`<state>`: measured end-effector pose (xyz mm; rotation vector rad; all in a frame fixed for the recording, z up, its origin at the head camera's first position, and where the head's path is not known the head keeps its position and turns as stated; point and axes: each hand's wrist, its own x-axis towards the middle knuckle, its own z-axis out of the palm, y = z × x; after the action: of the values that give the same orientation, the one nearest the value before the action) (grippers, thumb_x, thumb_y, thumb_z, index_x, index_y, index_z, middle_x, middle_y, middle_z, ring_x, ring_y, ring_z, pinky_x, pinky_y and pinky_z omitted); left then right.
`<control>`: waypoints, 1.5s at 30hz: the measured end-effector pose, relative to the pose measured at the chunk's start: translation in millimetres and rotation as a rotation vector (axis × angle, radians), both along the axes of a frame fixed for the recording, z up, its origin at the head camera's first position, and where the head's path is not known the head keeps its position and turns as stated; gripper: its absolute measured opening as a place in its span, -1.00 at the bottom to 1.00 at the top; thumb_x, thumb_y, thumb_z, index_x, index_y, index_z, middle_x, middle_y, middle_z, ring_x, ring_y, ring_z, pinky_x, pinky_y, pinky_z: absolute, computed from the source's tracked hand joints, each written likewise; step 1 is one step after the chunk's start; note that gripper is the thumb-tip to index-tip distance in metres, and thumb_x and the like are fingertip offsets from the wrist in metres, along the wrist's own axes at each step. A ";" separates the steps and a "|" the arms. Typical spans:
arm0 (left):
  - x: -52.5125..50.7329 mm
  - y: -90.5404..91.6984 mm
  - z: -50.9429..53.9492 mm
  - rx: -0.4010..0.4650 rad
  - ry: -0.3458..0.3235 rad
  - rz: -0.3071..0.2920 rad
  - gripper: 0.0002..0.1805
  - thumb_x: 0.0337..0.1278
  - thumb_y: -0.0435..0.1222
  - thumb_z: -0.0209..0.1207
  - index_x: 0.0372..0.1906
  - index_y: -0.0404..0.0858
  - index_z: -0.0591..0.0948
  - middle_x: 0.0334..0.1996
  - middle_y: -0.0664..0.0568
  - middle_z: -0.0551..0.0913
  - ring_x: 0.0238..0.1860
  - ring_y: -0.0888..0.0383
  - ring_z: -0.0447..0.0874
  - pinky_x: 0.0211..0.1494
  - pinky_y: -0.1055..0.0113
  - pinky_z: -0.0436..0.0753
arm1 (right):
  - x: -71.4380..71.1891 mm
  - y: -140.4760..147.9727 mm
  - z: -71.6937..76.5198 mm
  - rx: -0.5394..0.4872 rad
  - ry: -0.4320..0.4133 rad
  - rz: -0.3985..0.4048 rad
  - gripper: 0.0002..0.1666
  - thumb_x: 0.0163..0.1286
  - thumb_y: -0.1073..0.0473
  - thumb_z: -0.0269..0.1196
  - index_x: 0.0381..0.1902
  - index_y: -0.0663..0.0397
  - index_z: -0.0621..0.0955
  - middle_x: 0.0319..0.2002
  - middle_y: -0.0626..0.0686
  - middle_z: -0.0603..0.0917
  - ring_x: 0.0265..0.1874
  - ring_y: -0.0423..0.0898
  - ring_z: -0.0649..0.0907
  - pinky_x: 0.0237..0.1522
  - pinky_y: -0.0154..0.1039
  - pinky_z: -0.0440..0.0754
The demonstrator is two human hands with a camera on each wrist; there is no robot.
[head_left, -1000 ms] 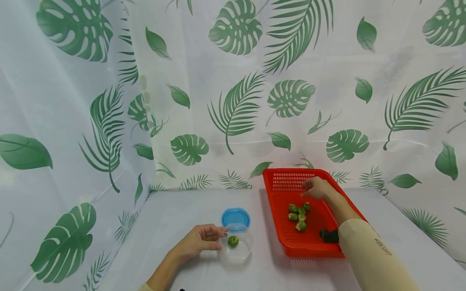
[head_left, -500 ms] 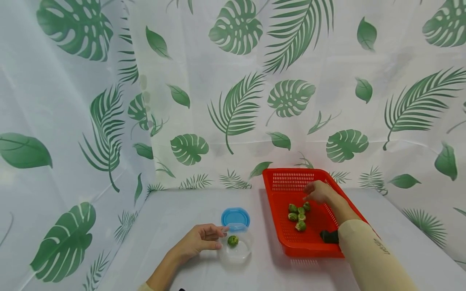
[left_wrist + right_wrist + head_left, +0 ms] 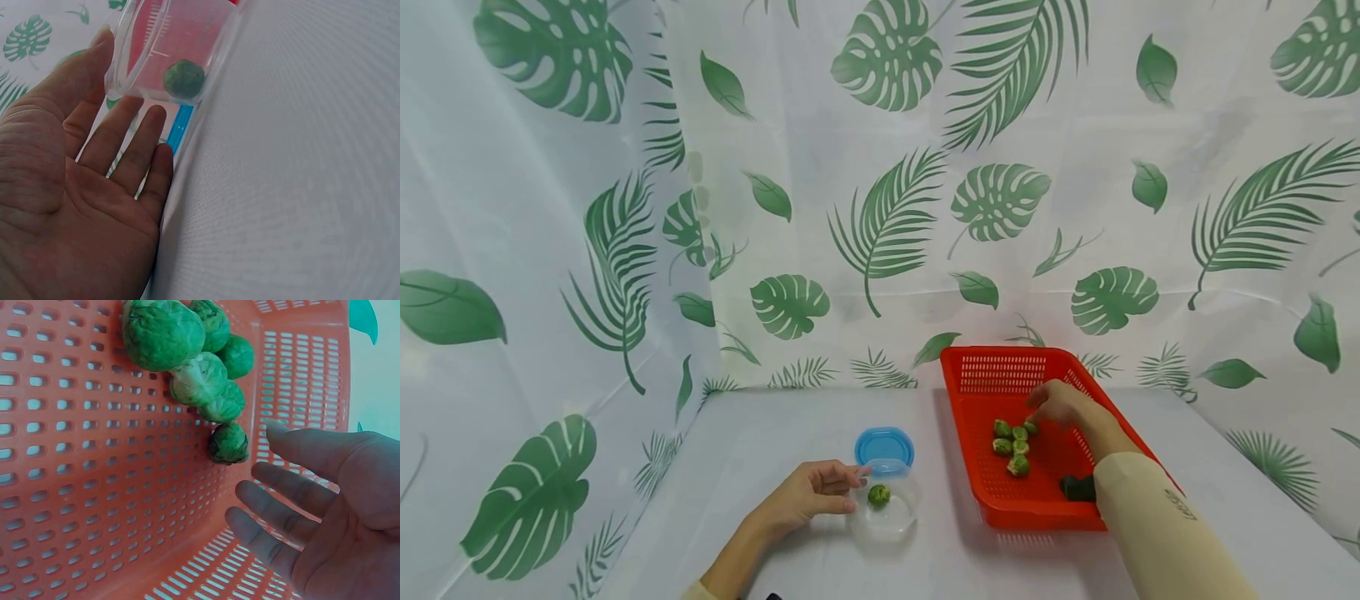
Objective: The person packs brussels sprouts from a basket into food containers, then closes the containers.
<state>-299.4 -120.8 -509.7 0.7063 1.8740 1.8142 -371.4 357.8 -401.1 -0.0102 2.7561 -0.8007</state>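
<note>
My left hand (image 3: 811,498) lies beside a clear plastic tub (image 3: 887,521), its fingertips touching or very close to the rim. In the left wrist view its fingers (image 3: 147,140) are loosely extended below the tub. One Brussels sprout (image 3: 878,496) sits inside the tub. My right hand (image 3: 1063,406) is down in a red perforated basket (image 3: 1037,512), thumb and fingers spread. In the right wrist view the nearest Brussels sprout (image 3: 229,443) lies just off the thumb tip, with a gap between. Several more Brussels sprouts (image 3: 200,378) cluster on the basket floor.
A blue lid (image 3: 883,447) lies on the white table (image 3: 790,429) behind the tub. A dark thing (image 3: 1078,488) shows by the right sleeve, its kind unclear. Leaf-printed sheets (image 3: 865,208) rise at the back and sides.
My right hand has lowered slightly and come closer to the far-right Brussels sprout in the basket. The left hand and tub have stayed in place.
</note>
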 end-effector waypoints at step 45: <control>-0.5 -0.3 -1.1 0.012 0.000 -0.010 -0.55 0.21 -0.31 0.44 0.11 -0.46 0.61 0.42 -0.12 0.55 0.51 0.01 0.43 0.48 0.29 0.49 | -1.1 1.8 -6.1 0.137 0.004 0.095 -0.65 0.36 0.29 0.39 0.05 0.40 0.71 -0.02 0.31 0.75 -0.03 0.17 0.69 0.15 0.17 0.70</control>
<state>-300.0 -121.1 -510.8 0.7187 1.8578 1.8206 -372.5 359.6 -407.2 -0.1145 2.7844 -0.5870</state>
